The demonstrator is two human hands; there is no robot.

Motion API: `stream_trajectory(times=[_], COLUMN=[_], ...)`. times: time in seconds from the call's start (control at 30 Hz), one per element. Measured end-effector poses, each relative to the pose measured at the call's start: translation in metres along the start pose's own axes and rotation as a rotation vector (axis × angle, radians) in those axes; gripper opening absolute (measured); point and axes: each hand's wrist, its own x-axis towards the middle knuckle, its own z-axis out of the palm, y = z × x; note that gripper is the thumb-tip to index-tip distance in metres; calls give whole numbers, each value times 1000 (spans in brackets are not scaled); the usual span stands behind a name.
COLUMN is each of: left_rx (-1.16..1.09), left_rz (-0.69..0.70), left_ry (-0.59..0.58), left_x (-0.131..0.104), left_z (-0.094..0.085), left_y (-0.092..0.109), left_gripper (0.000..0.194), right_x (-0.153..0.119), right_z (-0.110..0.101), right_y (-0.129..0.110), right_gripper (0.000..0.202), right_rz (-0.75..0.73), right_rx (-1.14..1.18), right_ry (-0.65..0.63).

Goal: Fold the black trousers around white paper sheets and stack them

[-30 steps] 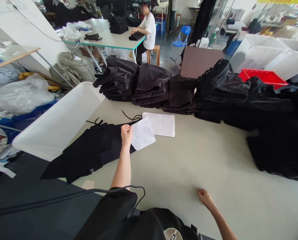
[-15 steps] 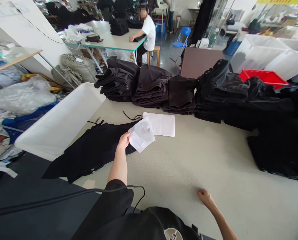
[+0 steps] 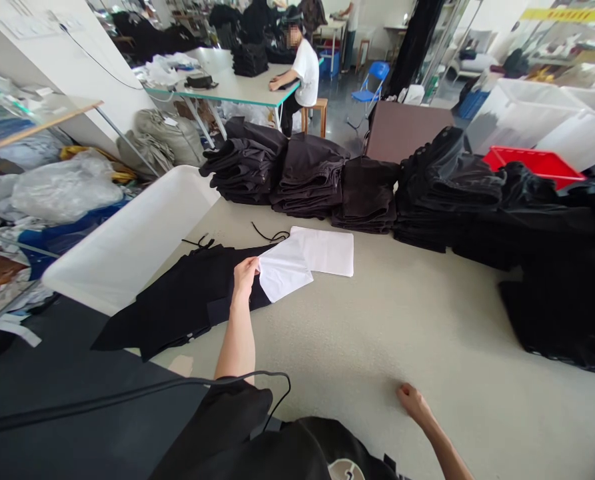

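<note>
Between the fingertips of my left hand [image 3: 247, 272] I pinch one corner of a thin white sheet [image 3: 286, 275]. Its far edge overlaps a flat stack of white sheets [image 3: 331, 252] on the table. Under my left hand and the sheet lies a black garment [image 3: 187, 297], spread out to the left; thin black cords show beyond its upper edge. My right hand [image 3: 412, 400] rests as a closed fist on the near right part of the table [image 3: 347, 340], away from the sheets. Nothing shows in that fist.
Several piles of folded black garments [image 3: 310, 177] line the table's far edge. More black clothing [image 3: 562, 307] lies at right. A white bin [image 3: 132, 233] stands at the left edge. A black cable [image 3: 167, 383] crosses low in front. Beyond, a person [image 3: 304, 70] sits at another table.
The white sheet has flattened and stretched out from my left hand toward the stack. My right fist stays in place. The whole view has shifted slightly.
</note>
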Motion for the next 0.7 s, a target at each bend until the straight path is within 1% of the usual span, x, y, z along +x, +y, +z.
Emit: stream_trajectory(times=[0.1, 0.2, 0.27, 0.5, 0.7], left_rx=[70, 179, 212, 155, 126], left_rz=[25, 79, 97, 95, 53], left_ry=[13, 70, 85, 14, -19], left_x=[-2, -1, 0, -5, -6], left_z=[-5, -10, -12, -15, -22], left_y=[0, -1, -1, -1, 1], left_gripper=[28, 19, 17, 24, 30], right_x=[-1, 0, 0, -2, -2], right_z=[0, 0, 0, 0, 0], right_y=[-1, -1, -1, -1, -4], right_gripper=[18, 20, 20, 21, 21], right_rz=[4, -2, -8, -11, -13], right_rx=[-2, -12, -14, -22, -44], right_ry=[9, 12, 9, 14, 21])
